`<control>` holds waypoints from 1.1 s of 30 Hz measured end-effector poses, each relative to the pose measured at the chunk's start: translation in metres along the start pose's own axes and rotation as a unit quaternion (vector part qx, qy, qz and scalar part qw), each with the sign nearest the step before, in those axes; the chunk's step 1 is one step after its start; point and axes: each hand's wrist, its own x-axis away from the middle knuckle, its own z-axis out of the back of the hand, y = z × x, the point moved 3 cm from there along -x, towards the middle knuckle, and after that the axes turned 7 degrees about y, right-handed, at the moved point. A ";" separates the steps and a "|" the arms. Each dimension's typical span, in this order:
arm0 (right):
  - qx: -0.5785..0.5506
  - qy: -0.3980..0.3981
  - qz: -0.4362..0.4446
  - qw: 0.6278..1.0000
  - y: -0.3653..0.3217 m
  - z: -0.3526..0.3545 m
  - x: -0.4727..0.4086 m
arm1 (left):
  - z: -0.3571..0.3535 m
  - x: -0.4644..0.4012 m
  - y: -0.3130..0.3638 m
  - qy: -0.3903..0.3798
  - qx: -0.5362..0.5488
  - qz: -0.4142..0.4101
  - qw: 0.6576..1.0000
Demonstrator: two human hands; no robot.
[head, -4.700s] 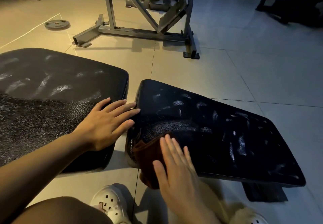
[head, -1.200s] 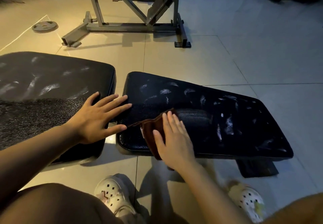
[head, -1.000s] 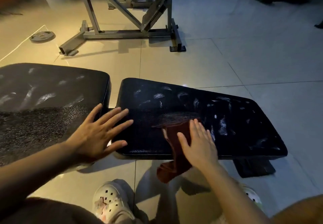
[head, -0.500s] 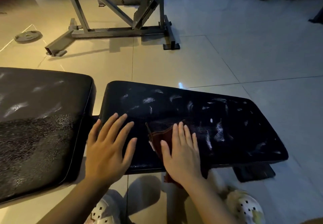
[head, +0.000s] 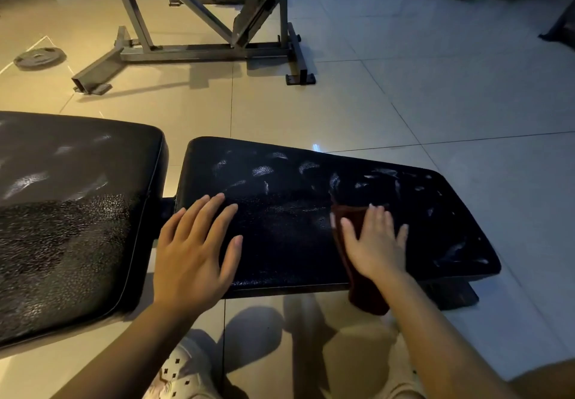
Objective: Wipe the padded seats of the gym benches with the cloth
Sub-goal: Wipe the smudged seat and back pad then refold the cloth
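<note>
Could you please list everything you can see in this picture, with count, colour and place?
seat pad: one, black, centre right, pale smears on its far half.
back pad: one, black, left.
cloth: one, dark red, on the seat pad, hanging over its near edge.
machine frame: one, grey metal, on the floor beyond.
weight plate: one, grey, far left floor.
shoe: one plainly seen, white, bottom.
left hand: flat on the seat pad.
right hand: flat, pressing the cloth.

A grey steel machine frame stands on the pale tiled floor; a round dark weight plate lies near its left edge.
</note>
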 end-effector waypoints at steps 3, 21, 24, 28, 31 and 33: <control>-0.052 0.004 0.109 0.993 -0.052 -0.001 0.037 | 0.000 0.001 0.000 -0.003 -0.011 0.000 1.000; -0.020 -0.036 -0.063 0.997 0.006 -0.003 0.002 | 0.000 0.004 -0.001 0.040 0.004 -0.019 0.999; -0.042 -0.015 0.032 0.998 -0.035 -0.002 0.042 | 0.001 0.003 -0.001 0.038 0.004 -0.009 0.999; -0.061 0.000 0.125 0.990 -0.061 -0.005 0.076 | 0.003 0.003 0.001 0.022 0.006 -0.002 1.000; -0.068 0.002 0.066 0.995 -0.033 -0.007 0.055 | 0.002 0.003 0.000 0.014 0.008 0.000 1.000; -0.061 -0.005 -0.013 0.998 -0.003 -0.008 0.034 | 0.002 0.003 0.001 0.019 0.012 0.003 1.000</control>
